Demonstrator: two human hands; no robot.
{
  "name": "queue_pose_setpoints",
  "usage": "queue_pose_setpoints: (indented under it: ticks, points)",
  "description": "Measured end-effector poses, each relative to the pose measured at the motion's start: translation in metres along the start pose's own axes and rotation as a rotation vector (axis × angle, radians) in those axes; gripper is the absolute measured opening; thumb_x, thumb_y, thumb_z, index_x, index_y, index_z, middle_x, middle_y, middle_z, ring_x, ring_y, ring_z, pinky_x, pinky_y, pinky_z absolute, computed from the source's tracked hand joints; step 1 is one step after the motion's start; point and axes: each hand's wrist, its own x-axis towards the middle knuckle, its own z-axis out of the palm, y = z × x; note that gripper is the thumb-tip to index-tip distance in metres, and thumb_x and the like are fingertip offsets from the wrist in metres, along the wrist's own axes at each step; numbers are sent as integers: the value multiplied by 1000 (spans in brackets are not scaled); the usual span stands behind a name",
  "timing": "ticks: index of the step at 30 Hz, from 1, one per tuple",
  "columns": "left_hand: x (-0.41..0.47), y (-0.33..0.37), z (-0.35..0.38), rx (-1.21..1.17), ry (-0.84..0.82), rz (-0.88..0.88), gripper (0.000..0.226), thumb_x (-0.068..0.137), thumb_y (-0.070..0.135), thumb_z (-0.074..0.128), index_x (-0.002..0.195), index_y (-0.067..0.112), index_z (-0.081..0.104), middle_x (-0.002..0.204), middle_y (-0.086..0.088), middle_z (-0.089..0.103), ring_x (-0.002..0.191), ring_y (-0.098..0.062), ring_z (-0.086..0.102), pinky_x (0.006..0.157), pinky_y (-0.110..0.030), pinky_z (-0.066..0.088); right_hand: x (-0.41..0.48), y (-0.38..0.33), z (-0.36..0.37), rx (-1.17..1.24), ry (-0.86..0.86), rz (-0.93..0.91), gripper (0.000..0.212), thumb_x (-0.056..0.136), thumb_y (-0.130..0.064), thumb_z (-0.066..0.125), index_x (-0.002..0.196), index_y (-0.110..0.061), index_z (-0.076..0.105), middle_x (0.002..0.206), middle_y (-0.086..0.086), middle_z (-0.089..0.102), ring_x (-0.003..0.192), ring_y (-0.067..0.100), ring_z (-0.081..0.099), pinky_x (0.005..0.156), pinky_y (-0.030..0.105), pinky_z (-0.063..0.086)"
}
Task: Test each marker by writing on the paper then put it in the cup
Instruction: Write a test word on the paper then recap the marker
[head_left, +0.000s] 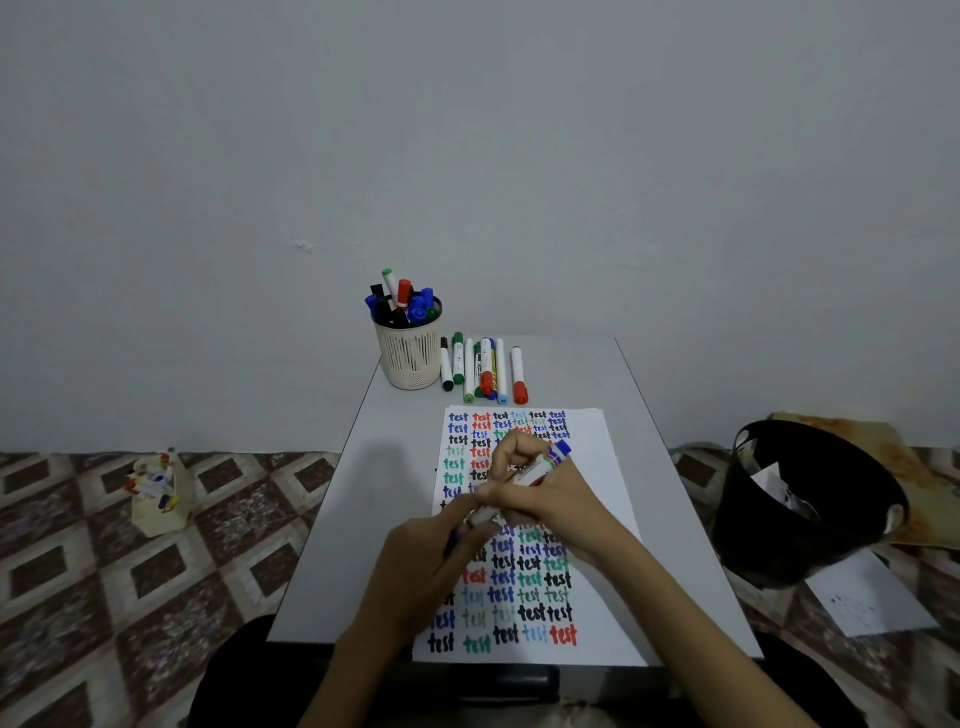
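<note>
Paper (602, 467) filled with rows of the word "test" in black, blue, red and green lies on a small grey table (363, 493), and a seated person holds both hands just above its middle. The right hand (545, 491) has its fingers curled round the white barrel of a marker (551, 457), whose blue end points up and away to the right. The left hand (426, 566) grips the near end of the same marker, fingers closed round a dark piece there; I cannot tell whether that piece is the cap. At the far left corner of the table stands a cream slotted cup (410, 358), crowded with upright markers. Just beside the cup, to its right, a row of loose markers (483, 369) lies side by side. On the patterned floor, a black bin (810, 499) sits right of the table and a small box of pens (156, 499) to the left
</note>
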Motion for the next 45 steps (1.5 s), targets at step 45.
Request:
queue_pose_setpoints:
  ticks: [45]
  points:
    - [5, -27, 16, 309, -12, -20, 37, 91, 46, 37, 117, 30, 58, 123, 10, 53, 118, -6, 42, 101, -29, 27, 66, 49, -94, -239, 570, 15, 35, 83, 15, 55, 63, -10, 39, 51, -5, 50, 44, -3, 49, 45, 13, 40]
